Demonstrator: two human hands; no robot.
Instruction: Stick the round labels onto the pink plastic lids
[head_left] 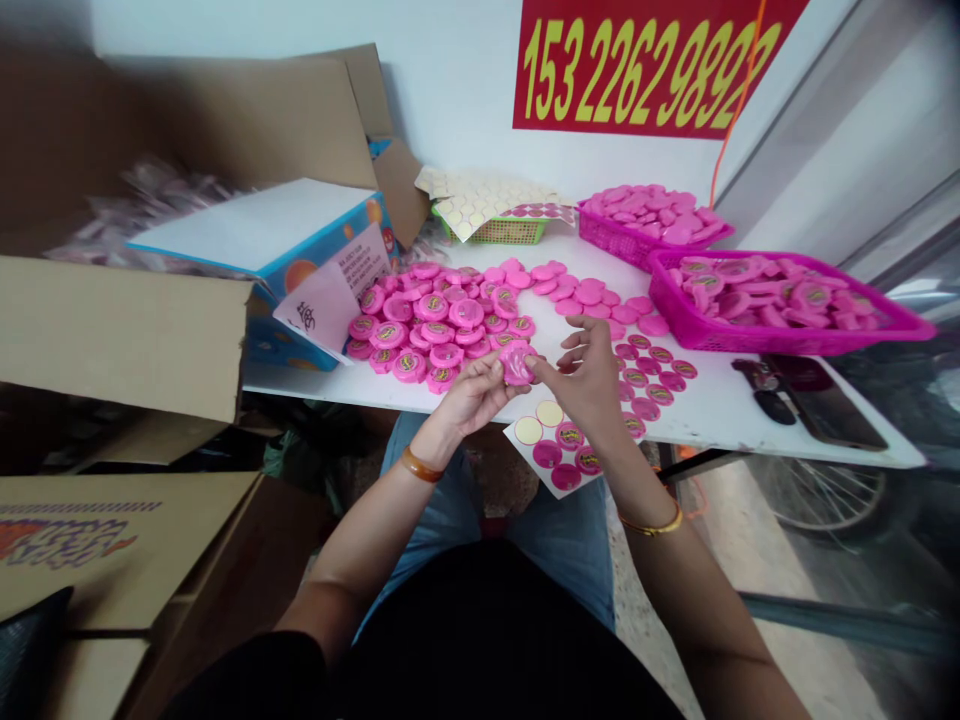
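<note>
My left hand [472,395] holds a round pink plastic disc [516,365] at its fingertips, and the thumb of my right hand [589,370] touches the disc's right edge. The other fingers of my right hand are spread and hold nothing. Just below my hands lies a sheet of round pink labels [555,450], with some spots bare and cream. A longer label sheet [645,385] runs along the right. To the left is a heap of labelled pink discs [427,325], and plain pink discs [585,298] spread behind my right hand.
The white table [712,420] has magenta baskets of pink discs [780,305] [645,225] at the back right. Cream label sheets rest on a green basket [499,230]. A phone [821,400] lies at the right edge. A blue box [300,240] and cardboard cartons [127,330] crowd the left.
</note>
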